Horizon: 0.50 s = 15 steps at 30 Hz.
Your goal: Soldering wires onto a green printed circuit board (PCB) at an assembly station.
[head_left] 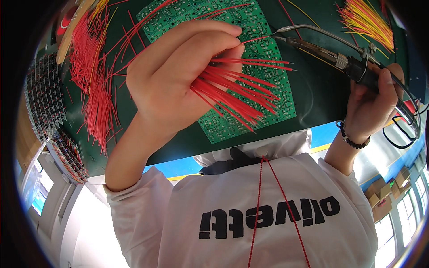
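Note:
A bundle of thin red wires (237, 91) is gripped in my left hand (174, 71), their bare ends fanning out to the right. Between its thumb and forefinger one single red wire (257, 39) is pinched, pointing right. My right hand (375, 96) is wrapped round a soldering iron (346, 62) with a thin curved metal tube (313, 28) clamped along it. The iron's tip and the tube's end lie close to the end of the single wire. Below my left hand a green circuit board panel (275, 105) rests on the table, partly hidden by the hand and wires.
A heap of red wires (91, 85) lies on the dark green table (324, 98) at the left. Red and yellow wires (366, 22) are piled at the far right. Stacked boards (44, 96) stand along the left edge. A black cable (397, 138) loops near my right wrist.

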### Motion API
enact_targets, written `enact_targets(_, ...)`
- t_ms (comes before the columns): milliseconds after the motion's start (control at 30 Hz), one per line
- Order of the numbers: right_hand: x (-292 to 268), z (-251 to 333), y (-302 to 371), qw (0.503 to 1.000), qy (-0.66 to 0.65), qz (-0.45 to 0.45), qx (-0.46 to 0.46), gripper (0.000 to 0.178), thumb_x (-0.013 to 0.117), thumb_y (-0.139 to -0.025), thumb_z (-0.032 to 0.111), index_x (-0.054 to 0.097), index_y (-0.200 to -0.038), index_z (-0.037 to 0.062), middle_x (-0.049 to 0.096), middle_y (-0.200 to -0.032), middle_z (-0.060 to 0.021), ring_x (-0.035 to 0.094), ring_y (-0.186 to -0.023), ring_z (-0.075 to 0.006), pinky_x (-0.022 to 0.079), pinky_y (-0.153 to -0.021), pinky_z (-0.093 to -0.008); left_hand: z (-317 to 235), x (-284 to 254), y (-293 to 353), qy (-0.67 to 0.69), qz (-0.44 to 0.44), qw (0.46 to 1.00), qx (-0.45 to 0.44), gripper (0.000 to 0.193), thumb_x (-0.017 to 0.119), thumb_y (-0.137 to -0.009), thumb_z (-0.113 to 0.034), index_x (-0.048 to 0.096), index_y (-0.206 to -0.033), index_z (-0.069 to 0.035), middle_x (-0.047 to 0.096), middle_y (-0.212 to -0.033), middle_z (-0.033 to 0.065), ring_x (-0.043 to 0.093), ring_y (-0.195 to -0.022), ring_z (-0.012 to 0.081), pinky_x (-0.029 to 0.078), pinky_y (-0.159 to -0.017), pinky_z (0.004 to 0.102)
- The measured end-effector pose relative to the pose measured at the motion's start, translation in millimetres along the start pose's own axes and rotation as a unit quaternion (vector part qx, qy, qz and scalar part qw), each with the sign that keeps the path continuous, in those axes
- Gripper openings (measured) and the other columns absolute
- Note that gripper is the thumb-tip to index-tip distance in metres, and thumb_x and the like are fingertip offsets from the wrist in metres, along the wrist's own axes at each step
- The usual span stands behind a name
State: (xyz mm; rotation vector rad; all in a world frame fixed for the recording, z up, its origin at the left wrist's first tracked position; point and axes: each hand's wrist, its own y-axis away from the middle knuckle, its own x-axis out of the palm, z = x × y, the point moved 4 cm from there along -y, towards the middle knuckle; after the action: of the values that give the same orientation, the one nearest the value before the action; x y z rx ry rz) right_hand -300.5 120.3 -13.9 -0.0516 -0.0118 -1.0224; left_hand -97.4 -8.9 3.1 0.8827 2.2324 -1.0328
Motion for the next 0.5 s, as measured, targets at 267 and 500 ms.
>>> enact_targets(267, -9.7, -1.1, -4.3, 0.997, -0.070, 0.007, -0.017, 0.017, 0.056, -0.073, 0.018, 0.050, -0.074, 0.0023, 0.051, -0.063, -0.0065, 0.047, -0.040, -0.0106, 0.035, -0.034, -0.0184, -1.2, 1.5, -2.8, -0.002, -0.002, 1.000, 0.007, 0.016, 0.067, -0.065, 0.002, 0.061, -0.080, 0.000, 0.063, -0.082, 0.0101, 0.060, -0.073, 0.0155, 0.048, -0.064, 0.0222)
enact_targets(500, -3.2, 1.9, -3.8, 0.998, -0.043, 0.032, -0.042, 0.016, 0.055, -0.073, 0.017, 0.050, -0.071, 0.0014, 0.050, -0.059, -0.0062, 0.045, -0.039, -0.0105, 0.033, -0.034, -0.0184, -1.6, 0.2, -1.4, -0.007, -0.014, 1.000, 0.008, 0.015, 0.067, -0.065, 0.003, 0.061, -0.079, 0.000, 0.063, -0.081, 0.0096, 0.060, -0.074, 0.0152, 0.048, -0.064, 0.0218)
